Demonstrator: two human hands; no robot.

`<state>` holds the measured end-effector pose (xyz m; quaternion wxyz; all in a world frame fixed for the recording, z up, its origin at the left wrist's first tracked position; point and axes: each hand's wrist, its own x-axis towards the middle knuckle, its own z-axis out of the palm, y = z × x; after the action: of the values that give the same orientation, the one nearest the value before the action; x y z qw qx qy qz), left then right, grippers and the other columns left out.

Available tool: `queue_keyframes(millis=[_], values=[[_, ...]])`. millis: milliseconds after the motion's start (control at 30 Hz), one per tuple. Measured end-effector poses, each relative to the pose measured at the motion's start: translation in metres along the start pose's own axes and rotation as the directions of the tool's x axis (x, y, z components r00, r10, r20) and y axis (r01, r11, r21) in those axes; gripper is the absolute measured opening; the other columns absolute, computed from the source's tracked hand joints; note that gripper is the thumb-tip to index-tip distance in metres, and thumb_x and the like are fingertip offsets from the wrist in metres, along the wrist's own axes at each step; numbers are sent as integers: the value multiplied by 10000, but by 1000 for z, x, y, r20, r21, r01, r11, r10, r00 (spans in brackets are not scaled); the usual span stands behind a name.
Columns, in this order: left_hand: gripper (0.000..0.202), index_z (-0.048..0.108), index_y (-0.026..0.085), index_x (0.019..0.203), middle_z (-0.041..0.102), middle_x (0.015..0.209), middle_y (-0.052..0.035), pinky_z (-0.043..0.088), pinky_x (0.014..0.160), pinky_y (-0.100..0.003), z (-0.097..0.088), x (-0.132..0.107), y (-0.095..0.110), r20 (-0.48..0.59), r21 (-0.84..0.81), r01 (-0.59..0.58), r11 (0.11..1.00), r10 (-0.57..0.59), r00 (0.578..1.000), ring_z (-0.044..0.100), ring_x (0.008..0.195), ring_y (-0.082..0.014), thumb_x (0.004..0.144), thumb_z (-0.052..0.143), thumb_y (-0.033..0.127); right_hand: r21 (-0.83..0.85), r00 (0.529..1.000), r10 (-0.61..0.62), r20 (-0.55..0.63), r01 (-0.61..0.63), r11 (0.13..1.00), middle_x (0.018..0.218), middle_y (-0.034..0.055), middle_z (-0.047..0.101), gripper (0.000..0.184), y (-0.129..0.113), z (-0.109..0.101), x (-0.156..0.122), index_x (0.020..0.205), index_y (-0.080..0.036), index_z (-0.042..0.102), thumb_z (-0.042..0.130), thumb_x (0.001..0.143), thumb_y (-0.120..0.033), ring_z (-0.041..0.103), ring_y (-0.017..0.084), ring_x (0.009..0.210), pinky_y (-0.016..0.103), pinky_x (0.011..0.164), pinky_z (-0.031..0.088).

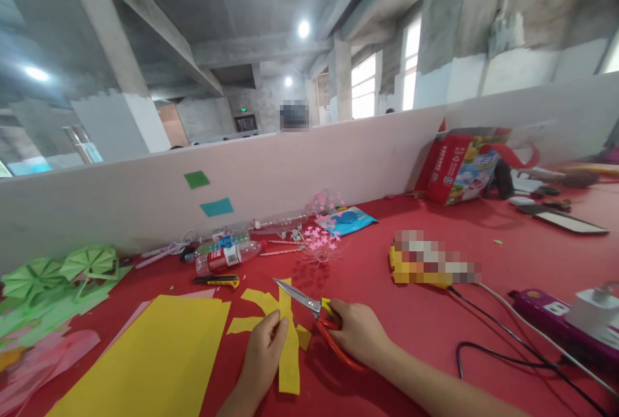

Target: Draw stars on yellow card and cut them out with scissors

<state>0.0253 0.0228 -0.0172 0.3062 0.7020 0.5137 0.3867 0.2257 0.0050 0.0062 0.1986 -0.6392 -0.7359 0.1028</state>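
Note:
My left hand (264,356) pinches a yellow paper strip (289,372) between thumb and fingers, its lower end hanging below the hand. Red-handled scissors (309,304) are in my right hand (360,333), its fingers wrapped round the handles. The blades point up and left across the top of the strip; whether they touch the paper I cannot tell. Loose yellow paper pieces (244,325) lie just beyond my left hand, and a small yellow scrap (304,337) is beside the strip. A stack of yellow paper sheets (159,352) rests on the red table left of my left hand.
Green folded paper (41,281) and pink paper (53,365) lie at the left. Behind are a yellow utility knife (217,281), a plastic bottle (229,257), pink star decorations (322,240) and a blue packet (351,220). At right are a purple power strip (565,323), cables and a red bag (461,165).

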Motion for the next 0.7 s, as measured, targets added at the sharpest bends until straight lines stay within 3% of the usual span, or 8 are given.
queue_keyframes(millis=[167,333,533,600,700], values=[[325,261,225,604,283,585,54,272,525,-246,2,0,-1,48,21,2,1000,-3,999,316,554,-122,839,404,398,-9,1000,-11,16,11,1000,737,93,724,114,1,2,2,742,-162,627,564,795,-242,647,195,649,257,520,198],[283,296,218,609,377,599,28,307,569,-258,5,0,-7,64,125,-45,991,37,997,399,586,-140,844,375,355,-8,1000,-7,21,7,1000,707,86,717,102,3,4,4,731,-164,625,564,777,-232,635,184,614,259,508,185],[325,318,221,612,321,605,44,316,554,-248,1,-1,-4,-11,-22,58,998,-58,998,355,578,-131,827,414,446,62,1000,-18,7,18,998,648,55,670,110,5,4,2,697,-177,580,581,761,-266,564,157,563,258,508,177],[347,322,221,603,308,591,51,319,540,-242,1,-4,5,18,-125,113,986,-112,994,350,567,-126,802,455,472,141,1000,-17,-13,18,990,591,27,611,133,6,5,2,656,-183,529,587,740,-269,500,138,526,259,508,168],[296,465,198,656,451,627,27,379,588,-247,5,-11,21,129,-269,183,946,-153,980,447,619,-145,794,487,458,455,1000,-10,-10,14,890,532,-22,492,215,3,5,1,598,-199,417,591,689,-287,409,113,503,245,502,184]])
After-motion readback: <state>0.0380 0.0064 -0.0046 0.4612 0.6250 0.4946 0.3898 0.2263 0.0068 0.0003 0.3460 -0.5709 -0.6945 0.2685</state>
